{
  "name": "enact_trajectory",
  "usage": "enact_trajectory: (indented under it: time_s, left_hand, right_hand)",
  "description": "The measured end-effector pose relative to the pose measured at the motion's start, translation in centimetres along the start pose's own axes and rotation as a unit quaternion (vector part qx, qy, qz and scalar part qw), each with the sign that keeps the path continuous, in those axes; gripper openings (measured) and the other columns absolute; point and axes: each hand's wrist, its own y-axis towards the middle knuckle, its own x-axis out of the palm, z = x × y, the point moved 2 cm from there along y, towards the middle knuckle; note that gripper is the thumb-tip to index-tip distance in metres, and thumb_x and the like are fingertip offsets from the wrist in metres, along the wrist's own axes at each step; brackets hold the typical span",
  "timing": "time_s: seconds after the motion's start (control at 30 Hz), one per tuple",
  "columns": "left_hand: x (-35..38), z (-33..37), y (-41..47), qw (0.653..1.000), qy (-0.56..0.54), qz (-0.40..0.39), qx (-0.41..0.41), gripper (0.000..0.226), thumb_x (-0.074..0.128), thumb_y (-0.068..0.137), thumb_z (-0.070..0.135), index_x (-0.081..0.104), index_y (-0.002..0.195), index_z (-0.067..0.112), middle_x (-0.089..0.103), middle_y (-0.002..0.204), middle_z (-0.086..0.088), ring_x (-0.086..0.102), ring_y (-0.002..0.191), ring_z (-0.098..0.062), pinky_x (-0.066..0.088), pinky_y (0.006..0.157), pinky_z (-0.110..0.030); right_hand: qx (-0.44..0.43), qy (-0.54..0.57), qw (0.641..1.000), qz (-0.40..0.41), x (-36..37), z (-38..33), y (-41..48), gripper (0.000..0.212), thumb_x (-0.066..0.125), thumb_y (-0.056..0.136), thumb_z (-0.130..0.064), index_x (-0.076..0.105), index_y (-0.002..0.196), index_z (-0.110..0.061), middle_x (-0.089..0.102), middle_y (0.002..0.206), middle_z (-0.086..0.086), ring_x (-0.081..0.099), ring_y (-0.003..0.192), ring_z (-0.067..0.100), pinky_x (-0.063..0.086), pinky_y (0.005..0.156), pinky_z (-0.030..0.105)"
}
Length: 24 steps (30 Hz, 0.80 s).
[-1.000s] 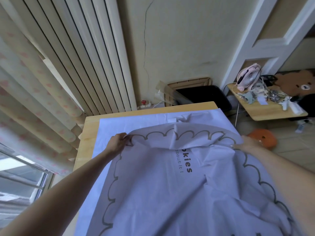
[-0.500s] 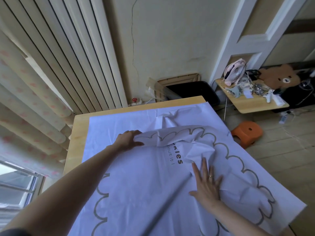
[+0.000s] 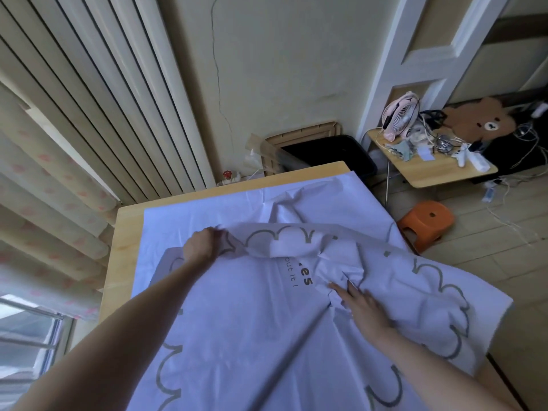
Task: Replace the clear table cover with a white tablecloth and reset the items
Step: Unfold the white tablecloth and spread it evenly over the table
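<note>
A white tablecloth (image 3: 252, 321) with a grey scalloped border and dark lettering lies over the wooden table (image 3: 121, 241). Its far part is doubled back in a crumpled fold. My left hand (image 3: 201, 244) grips the edge of that fold at the left. My right hand (image 3: 358, 301) lies with straight fingers on the bunched cloth near the lettering. The cloth's right side hangs off the table edge. No clear cover is visible on the table.
An orange stool (image 3: 425, 222) stands on the floor right of the table. Behind it a small side table (image 3: 444, 176) holds a pink fan (image 3: 400, 117), cables and small items. A radiator (image 3: 118, 99) and curtain line the left wall. A black bin (image 3: 332, 152) sits behind the table.
My right hand let go of the cloth's far right edge and came down flat onto the bunched middle. The left hand kept its grip and drew the fold slightly toward me.
</note>
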Motion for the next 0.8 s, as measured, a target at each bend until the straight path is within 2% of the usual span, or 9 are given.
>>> enact_trajectory:
  time_s: [0.17, 0.23, 0.27, 0.33, 0.43, 0.5, 0.57, 0.7, 0.8]
  left_hand:
    - [-0.8, -3.7, -0.3, 0.997, 0.006, 0.022, -0.072, 0.035, 0.037, 0.096, 0.025, 0.063, 0.11, 0.005, 0.062, 0.11, -0.022, 0.057, 0.102, -0.039, 0.039, 0.073, -0.034]
    - [-1.3, -4.3, -0.7, 0.997, 0.002, 0.019, -0.081, 0.03, 0.04, 0.095, 0.023, 0.062, 0.105, 0.005, 0.063, 0.105, -0.021, 0.058, 0.098, -0.038, 0.037, 0.07, -0.032]
    - [-1.5, -4.5, -0.9, 0.997, 0.01, 0.027, -0.076, 0.027, 0.042, 0.096, 0.023, 0.06, 0.105, 0.005, 0.063, 0.103, -0.021, 0.058, 0.096, -0.038, 0.036, 0.069, -0.032]
    - [-1.7, -5.1, -1.8, 0.996, 0.055, 0.068, -0.034, 0.027, 0.048, 0.095, 0.021, 0.051, 0.116, 0.005, 0.062, 0.107, -0.022, 0.056, 0.102, -0.038, 0.038, 0.074, -0.038]
    - [-0.3, -5.2, -3.4, 0.938, 0.159, 0.207, 0.229, 0.048, 0.05, 0.08, 0.004, 0.044, 0.128, 0.003, 0.049, 0.135, -0.022, 0.044, 0.127, -0.038, 0.022, 0.109, -0.049]
    - [1.6, -4.1, -5.0, 0.842, 0.219, 0.21, 0.446, 0.056, 0.04, 0.072, 0.001, 0.043, 0.128, 0.005, 0.048, 0.138, -0.018, 0.041, 0.131, -0.036, 0.012, 0.114, -0.048]
    - [3.6, -2.5, -6.0, 0.754, 0.3, 0.165, 0.561, 0.059, 0.039, 0.074, 0.001, 0.043, 0.132, 0.009, 0.046, 0.142, -0.013, 0.032, 0.138, -0.032, 0.011, 0.114, -0.05]
    - [6.4, 0.7, -4.5, 0.73, 0.401, 0.117, 0.541, 0.07, 0.056, 0.077, 0.005, 0.033, 0.143, 0.01, 0.03, 0.152, -0.012, 0.032, 0.139, -0.029, 0.012, 0.115, -0.057]
    - [7.6, 4.1, -2.8, 0.719, 0.441, 0.098, 0.528, 0.083, 0.064, 0.081, 0.014, 0.017, 0.15, 0.014, 0.01, 0.158, -0.014, 0.011, 0.145, -0.035, 0.006, 0.113, -0.059]
  right_hand:
    - [-0.024, -0.063, 0.998, -0.016, -1.6, 2.0, 3.2, 0.102, 0.092, 0.012, -0.008, 0.06, 0.107, -0.028, 0.072, 0.088, 0.001, 0.066, 0.057, 0.011, 0.045, 0.048, 0.013]
    - [-0.008, -0.099, 0.994, -0.035, -3.5, 1.8, 4.8, 0.086, 0.09, 0.05, -0.015, 0.053, 0.127, -0.02, 0.065, 0.117, 0.014, 0.067, 0.098, 0.025, 0.053, 0.08, 0.034]
    - [0.013, -0.087, 0.995, -0.04, -3.8, 1.8, 5.5, 0.076, 0.075, 0.075, -0.018, 0.038, 0.141, -0.022, 0.049, 0.14, 0.011, 0.049, 0.127, 0.028, 0.039, 0.101, 0.044]
    - [0.047, -0.089, 0.992, -0.073, -3.7, 1.4, 6.6, 0.069, 0.052, 0.093, -0.025, 0.013, 0.15, -0.032, 0.017, 0.157, -0.002, 0.009, 0.146, 0.025, 0.01, 0.115, 0.049]
    - [0.103, -0.045, 0.991, -0.065, -3.0, -1.0, 6.6, 0.069, 0.05, 0.091, -0.02, 0.014, 0.15, -0.028, 0.018, 0.156, 0.004, 0.001, 0.146, 0.031, 0.003, 0.114, 0.058]
    - [0.104, -0.044, 0.993, 0.044, -2.5, -2.8, 5.2, 0.076, 0.066, 0.073, -0.009, 0.037, 0.143, -0.02, 0.035, 0.148, 0.017, 0.014, 0.142, 0.035, 0.01, 0.11, 0.062]
    - [0.038, -0.023, 0.992, 0.119, -1.4, -4.7, 3.1, 0.092, 0.071, 0.043, 0.003, 0.052, 0.13, -0.017, 0.048, 0.137, 0.023, 0.028, 0.133, 0.038, 0.015, 0.106, 0.06]
    - [-0.23, -0.033, 0.969, 0.087, 1.7, -10.2, -0.9, 0.091, 0.068, 0.038, -0.016, 0.049, 0.126, -0.032, 0.052, 0.138, 0.004, 0.04, 0.131, 0.024, 0.016, 0.106, 0.051]
    - [-0.284, -0.035, 0.958, 0.0, 4.2, -11.5, -0.9, 0.088, 0.07, 0.035, -0.044, 0.047, 0.12, -0.042, 0.054, 0.134, -0.008, 0.052, 0.123, 0.01, 0.026, 0.104, 0.05]
